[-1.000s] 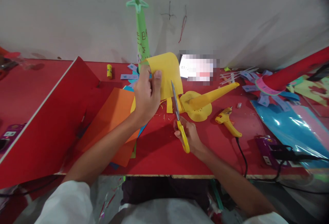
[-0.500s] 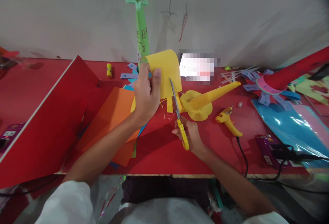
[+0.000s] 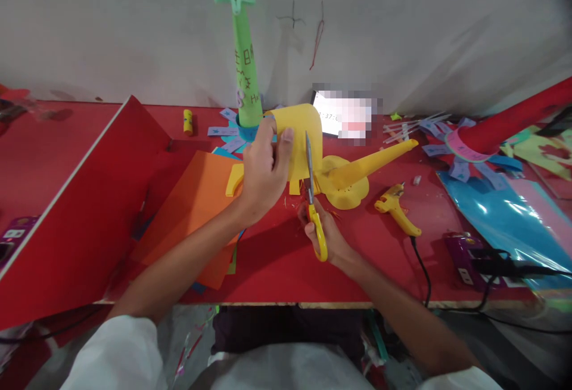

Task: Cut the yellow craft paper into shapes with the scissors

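My left hand (image 3: 267,169) pinches a curved sheet of yellow paper (image 3: 300,118) above the table, thumb in front. In my right hand (image 3: 330,232) is a pair of scissors with yellow handles (image 3: 320,238), blades pointing up in front of the sheet. Whether the blades touch the paper I cannot tell. Behind the sheet and the scissors, a yellow flower-shaped paper base (image 3: 351,194) lies on the table with a yellow paper cone (image 3: 375,162) across it. Yellow scraps lie beneath my hands.
A green paper tower (image 3: 245,68) stands at the back. Orange paper sheets (image 3: 192,217) and a red board (image 3: 75,217) are on the left, a glue stick (image 3: 188,123) behind. To the right are a yellow glue gun (image 3: 397,208) with a cable, a purple box (image 3: 465,259) and a red cone (image 3: 522,115).
My left hand has moved right and slightly down with the yellow sheet. The scissors have turned more upright, and more of the green tower shows.
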Available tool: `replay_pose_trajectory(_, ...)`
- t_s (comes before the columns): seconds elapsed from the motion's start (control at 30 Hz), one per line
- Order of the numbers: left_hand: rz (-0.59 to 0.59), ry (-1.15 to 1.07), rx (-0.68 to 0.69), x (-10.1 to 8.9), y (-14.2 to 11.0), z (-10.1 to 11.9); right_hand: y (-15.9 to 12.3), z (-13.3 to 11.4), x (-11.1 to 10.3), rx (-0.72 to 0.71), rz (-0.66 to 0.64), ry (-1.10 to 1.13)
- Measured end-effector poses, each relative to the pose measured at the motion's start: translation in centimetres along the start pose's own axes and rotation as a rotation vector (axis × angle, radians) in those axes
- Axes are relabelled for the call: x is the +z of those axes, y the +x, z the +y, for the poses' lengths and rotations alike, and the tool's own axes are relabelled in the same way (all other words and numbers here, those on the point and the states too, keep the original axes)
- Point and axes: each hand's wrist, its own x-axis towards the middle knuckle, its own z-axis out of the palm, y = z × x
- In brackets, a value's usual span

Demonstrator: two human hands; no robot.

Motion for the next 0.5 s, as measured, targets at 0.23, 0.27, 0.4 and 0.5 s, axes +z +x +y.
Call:
replay_pose_trajectory(0.23,-0.038,-0.032,-0.007,0.6,-0.7,-0.2,0.0,0.1,0.1,-0.003,0.066,0.033)
replay_pose_trajectory(0.27,-0.032,-0.039,-0.014,0.7,-0.8,-0.2,0.0,-0.3,0.1,-0.010,0.078,0.028)
replay_pose_trajectory(0.4,-0.027,-0.036,-0.032,0.7,-0.9,-0.1,-0.1,-1.6,0.1,0.045,0.094,0.084)
replay_pose_trajectory(0.5,-0.034,-0.043,-0.053,0.6,-0.8,0.0,-0.3,-1.8,0.1,0.099,0.110,0.097)
